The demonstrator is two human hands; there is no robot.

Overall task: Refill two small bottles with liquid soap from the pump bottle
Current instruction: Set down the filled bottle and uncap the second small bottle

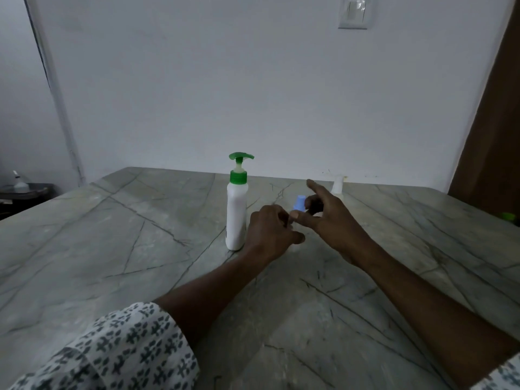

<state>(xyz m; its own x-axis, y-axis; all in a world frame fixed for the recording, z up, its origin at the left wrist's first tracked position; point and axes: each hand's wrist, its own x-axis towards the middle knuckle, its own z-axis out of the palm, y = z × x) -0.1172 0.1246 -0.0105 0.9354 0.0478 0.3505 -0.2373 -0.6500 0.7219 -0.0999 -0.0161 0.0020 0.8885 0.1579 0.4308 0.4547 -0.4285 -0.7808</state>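
A white pump bottle [237, 215] with a green pump head stands upright on the marble table [140, 249]. Just right of it my left hand [270, 235] is curled closed around something small that it hides; I cannot tell what. My right hand [326, 218] is beside it, thumb and fingers pinching a small blue cap [300, 202], with the index finger stretched out. Behind my right hand a small pale bottle [337, 187] stands near the wall, partly hidden by the fingers.
The table ends at a white wall with a light switch [356, 12]. A brown door or curtain [492, 136] is at the right. A small green object [508, 216] lies at the table's right edge. A dark stand [22, 192] sits far left.
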